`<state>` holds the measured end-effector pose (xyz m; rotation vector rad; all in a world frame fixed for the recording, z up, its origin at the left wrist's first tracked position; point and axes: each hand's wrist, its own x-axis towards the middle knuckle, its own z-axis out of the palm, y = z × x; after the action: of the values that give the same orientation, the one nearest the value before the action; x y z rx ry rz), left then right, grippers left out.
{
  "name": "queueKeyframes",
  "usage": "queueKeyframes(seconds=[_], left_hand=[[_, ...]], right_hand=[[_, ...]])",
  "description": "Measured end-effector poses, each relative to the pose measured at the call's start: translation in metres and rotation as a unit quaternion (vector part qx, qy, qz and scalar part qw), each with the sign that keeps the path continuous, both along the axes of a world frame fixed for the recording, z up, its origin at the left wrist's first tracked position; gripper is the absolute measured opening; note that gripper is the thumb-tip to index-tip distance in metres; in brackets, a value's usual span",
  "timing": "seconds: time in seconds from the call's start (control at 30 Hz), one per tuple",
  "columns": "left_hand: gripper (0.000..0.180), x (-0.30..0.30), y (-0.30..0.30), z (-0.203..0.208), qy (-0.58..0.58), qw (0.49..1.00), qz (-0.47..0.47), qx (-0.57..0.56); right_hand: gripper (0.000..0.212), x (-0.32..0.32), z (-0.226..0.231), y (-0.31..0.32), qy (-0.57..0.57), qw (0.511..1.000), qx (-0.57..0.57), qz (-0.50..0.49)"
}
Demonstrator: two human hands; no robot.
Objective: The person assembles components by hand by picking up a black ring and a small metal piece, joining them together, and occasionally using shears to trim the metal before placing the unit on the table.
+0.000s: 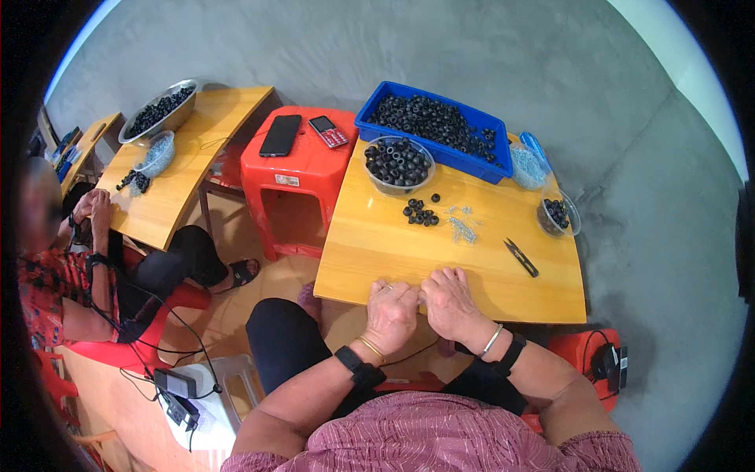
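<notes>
Okay, left hand and right hand meet at the bench front edge, fingers curled in; can't tell what they grip. Loose black rings and clear bits lie just beyond, snips to the right.

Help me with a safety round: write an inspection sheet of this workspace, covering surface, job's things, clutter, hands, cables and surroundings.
Surface: wooden table, bare at its front left.
Job's things: blue tray and tub of black parts; loose black parts beside small silver bits; snips at right.
Clutter: black phone and red phone on the red stool.
Hands: left hand and right hand meet at the table's near edge; whether they pinch anything is unclear.
Cables: black cables by the white stool, lower left.
Surroundings: co-worker at another table on the left; grey wall.
</notes>
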<state>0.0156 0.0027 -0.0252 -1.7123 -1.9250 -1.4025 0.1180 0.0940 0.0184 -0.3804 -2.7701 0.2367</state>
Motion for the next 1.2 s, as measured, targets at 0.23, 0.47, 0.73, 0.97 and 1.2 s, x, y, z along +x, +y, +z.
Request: queueKeyframes(seconds=[0.23, 0.47, 0.73, 0.97, 1.2], left_hand=[[0.009, -0.004, -0.002, 0.006, -0.009, 0.999, -0.015, -0.037], [0.005, -0.004, -0.001, 0.017, -0.031, 0.998, -0.023, -0.056], [0.011, 0.007, -0.003, 0.032, -0.673, 0.725, -0.146, -0.002], [0.013, 0.017, -0.006, 0.039, -0.663, 0.722, -0.198, -0.025], [0.012, 0.016, -0.011, 0.046, -0.655, 0.725, -0.207, -0.05]], right_hand=[[0.012, -0.002, 0.001, 0.004, -0.017, 1.0, 0.0, 0.003], [0.015, 0.009, -0.013, 0.02, 0.041, 0.996, -0.078, -0.014], [0.006, 0.016, 0.013, -0.012, 0.231, 0.924, -0.304, -0.027], [0.009, 0.023, 0.02, -0.012, 0.24, 0.945, -0.221, -0.013], [0.01, 0.029, 0.026, -0.006, 0.216, 0.953, -0.212, 0.02]])
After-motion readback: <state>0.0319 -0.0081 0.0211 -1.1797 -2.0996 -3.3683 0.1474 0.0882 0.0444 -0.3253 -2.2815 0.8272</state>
